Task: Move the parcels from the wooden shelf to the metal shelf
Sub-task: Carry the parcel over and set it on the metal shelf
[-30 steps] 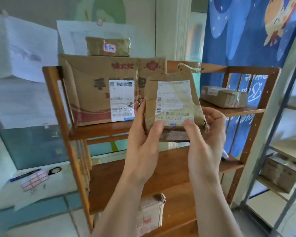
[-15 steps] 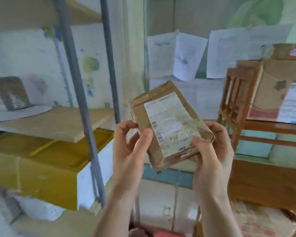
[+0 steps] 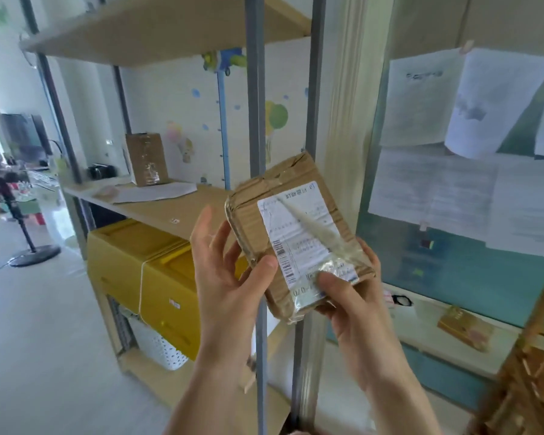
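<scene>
Far left of grey metal-post shelf w/ pale wood boards (image 3: 255, 127): black floor-stand base (image 3: 33, 255) on pale floor, blurred. On the shelf's mid board, toward the back: small black object (image 3: 100, 171), upright brown taped cardboard box (image 3: 145, 159), flat white sheet (image 3: 153, 193) lying just in front of that box. Under that board: yellow plastic crate (image 3: 145, 271), white perforated basket (image 3: 162, 348) below it.

In front of the shelf's front post: left hand (image 3: 230, 277), thumb pressed on the white label's lower left corner, other fingers spread open behind the edge, loose hold only. Brown cardboard parcel w/ white shipping label + clear tape (image 3: 296, 237), tilted, top leaning back-right, label facing camera, held in air betw. both hands, touching no shelf board. Right hand (image 3: 347, 296) clamped on the parcel's lower right corner, thumb on label front, fingers wrapped behind.

Right of the shelf: white paper sheets (image 3: 471, 127) pinned on teal wall, small brown box (image 3: 465, 328) on a low ledge, brown wooden shelf frame (image 3: 528, 381) at the lower right edge, blurred.
</scene>
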